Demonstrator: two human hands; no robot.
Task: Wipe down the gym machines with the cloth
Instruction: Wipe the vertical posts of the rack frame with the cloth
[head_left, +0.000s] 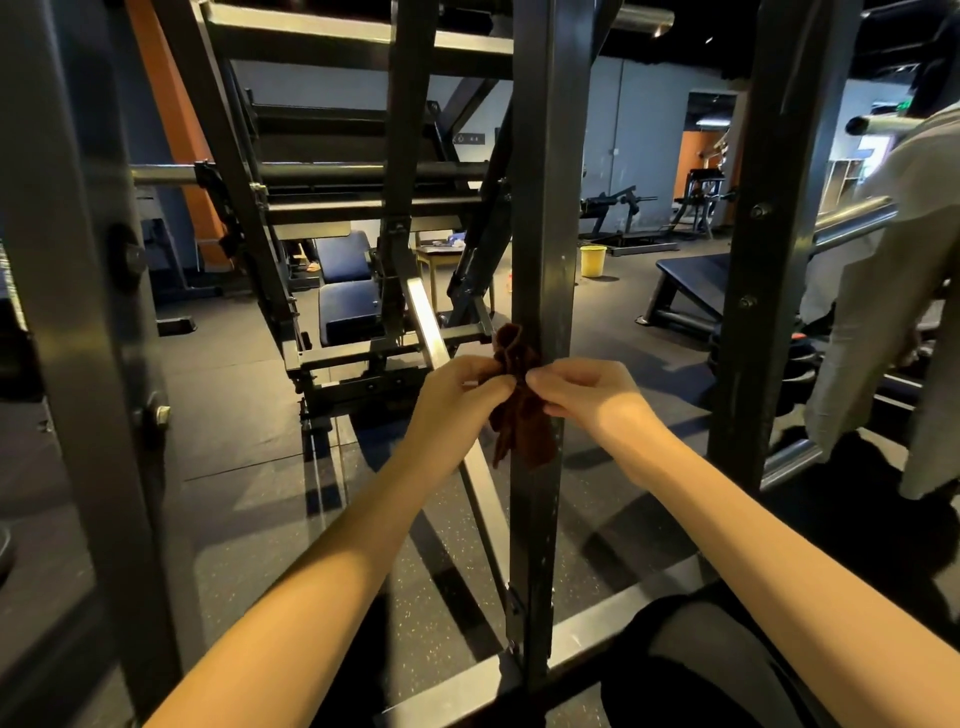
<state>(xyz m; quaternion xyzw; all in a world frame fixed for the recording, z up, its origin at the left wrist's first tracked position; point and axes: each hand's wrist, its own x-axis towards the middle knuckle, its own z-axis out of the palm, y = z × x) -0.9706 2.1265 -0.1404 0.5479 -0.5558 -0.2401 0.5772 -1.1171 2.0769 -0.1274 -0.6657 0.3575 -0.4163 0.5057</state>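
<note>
Both bare forearms are stretched forward from the near edge, the left from the lower left and the right from the lower right, and are drawn together toward the middle. The left hand (460, 389) and the right hand (584, 389) are held level, fingertips almost meeting. A cloth (519, 421) is pinched by the curled fingers and thumbs of both hands, whose backs are turned upward.
</note>
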